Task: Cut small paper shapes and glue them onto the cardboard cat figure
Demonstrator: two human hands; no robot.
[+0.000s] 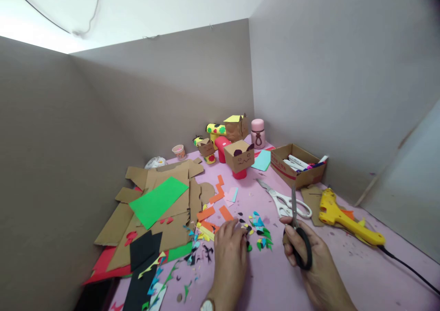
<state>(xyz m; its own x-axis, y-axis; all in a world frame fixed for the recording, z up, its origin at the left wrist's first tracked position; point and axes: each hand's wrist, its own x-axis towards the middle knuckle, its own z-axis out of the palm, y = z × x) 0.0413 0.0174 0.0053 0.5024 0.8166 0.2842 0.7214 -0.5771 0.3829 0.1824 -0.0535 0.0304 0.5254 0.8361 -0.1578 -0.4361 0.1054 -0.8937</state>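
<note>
Black-handled scissors (294, 210) point tip-up from the right hand (311, 251), its grip wrapped around the handles, probably to hold the blades clear of the left hand (231, 244). That one bends over small coloured paper cutouts (267, 234) on the pink table (271, 283), grouped perhaps to stay apart from curly scraps (208, 252). Its fingertips are largely hidden; whether they pinch anything, I cannot tell. Lower left, something dark (98, 295) is cut off.

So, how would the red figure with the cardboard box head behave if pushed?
The red figure is probably light, since its box head looks like cardboard. It may tip sideways, as that head is wider than the red base beneath it.
</note>
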